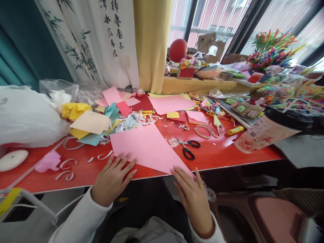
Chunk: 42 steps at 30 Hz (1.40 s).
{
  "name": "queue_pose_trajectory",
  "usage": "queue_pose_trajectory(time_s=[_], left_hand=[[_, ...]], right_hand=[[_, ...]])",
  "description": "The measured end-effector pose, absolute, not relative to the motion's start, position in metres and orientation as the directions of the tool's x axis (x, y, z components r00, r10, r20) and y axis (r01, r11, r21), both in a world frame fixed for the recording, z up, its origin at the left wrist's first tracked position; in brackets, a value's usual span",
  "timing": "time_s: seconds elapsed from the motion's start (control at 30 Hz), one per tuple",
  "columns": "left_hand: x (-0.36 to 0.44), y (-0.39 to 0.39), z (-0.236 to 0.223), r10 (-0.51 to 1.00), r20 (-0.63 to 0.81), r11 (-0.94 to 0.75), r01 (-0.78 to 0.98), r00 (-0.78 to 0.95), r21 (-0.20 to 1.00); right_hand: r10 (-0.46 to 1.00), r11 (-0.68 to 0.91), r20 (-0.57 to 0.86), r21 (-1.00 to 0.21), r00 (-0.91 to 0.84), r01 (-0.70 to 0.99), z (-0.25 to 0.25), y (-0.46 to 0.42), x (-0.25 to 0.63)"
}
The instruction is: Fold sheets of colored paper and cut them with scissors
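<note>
A large sheet of pink paper (145,145) lies flat at the front edge of the red table. My left hand (112,179) rests palm down at its lower left corner, fingers spread and partly on the sheet. On the sheet's lower right corner, by the table edge, lie the outstretched fingers of my right hand (191,192), with the little finger set apart. Neither hand is closed around anything. A pair of scissors (187,145) with black handles lies partly open just right of the sheet, its blade tips close to the paper.
Paper scraps (138,121) and coloured sheets lie behind the pink sheet. A white plastic bag (32,114) fills the left side. At right stand a patterned drink cup (260,133) and a yellow glue stick (235,130). Pipe cleaners (274,50) crowd the windowsill. A chair (275,216) is below right.
</note>
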<state>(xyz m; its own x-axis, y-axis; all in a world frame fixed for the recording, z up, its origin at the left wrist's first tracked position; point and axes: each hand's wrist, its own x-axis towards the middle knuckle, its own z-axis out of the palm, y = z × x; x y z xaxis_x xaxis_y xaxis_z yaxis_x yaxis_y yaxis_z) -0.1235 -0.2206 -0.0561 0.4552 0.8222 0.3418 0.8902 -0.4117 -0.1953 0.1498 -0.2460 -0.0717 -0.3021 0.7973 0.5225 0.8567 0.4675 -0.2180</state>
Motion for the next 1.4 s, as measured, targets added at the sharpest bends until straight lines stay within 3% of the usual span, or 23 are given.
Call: queue_pose_trajectory(time_s=[0.1,0.17,0.3,0.53,0.73,1.0,1.4], left_hand=[[-0.114,-0.224,-0.05,0.826,0.374,-0.371,0.906,0.423,-0.205],[-0.098,-0.228,-0.046,0.786,0.467,-0.354,0.915,0.404,-0.194],[-0.048,-0.237,-0.048,0.593,0.633,-0.542,0.828,0.497,-0.143],[-0.02,-0.229,-0.058,0.602,0.525,-0.667,0.74,0.602,-0.085],[-0.061,-0.223,-0.053,0.689,0.499,-0.599,0.8,0.526,-0.017],[-0.129,-0.218,-0.058,0.763,0.398,-0.49,0.857,0.509,-0.158],[-0.139,-0.22,-0.054,0.814,0.34,-0.43,0.882,0.47,-0.19]], right_hand=[[0.729,0.551,0.589,-0.201,-0.35,0.81,-0.076,-0.239,0.154],[0.693,0.574,0.63,-0.19,-0.35,0.796,-0.079,-0.235,0.155],[0.644,0.593,0.692,-0.184,-0.326,0.784,-0.082,-0.233,0.153],[0.57,0.653,0.721,-0.106,-0.394,0.75,-0.078,-0.226,0.163],[0.55,0.674,0.707,-0.062,-0.444,0.736,-0.081,-0.22,0.173],[0.533,0.732,0.604,0.022,-0.592,0.681,-0.084,-0.217,0.186],[0.443,0.775,0.597,0.119,-0.668,0.621,-0.075,-0.223,0.203]])
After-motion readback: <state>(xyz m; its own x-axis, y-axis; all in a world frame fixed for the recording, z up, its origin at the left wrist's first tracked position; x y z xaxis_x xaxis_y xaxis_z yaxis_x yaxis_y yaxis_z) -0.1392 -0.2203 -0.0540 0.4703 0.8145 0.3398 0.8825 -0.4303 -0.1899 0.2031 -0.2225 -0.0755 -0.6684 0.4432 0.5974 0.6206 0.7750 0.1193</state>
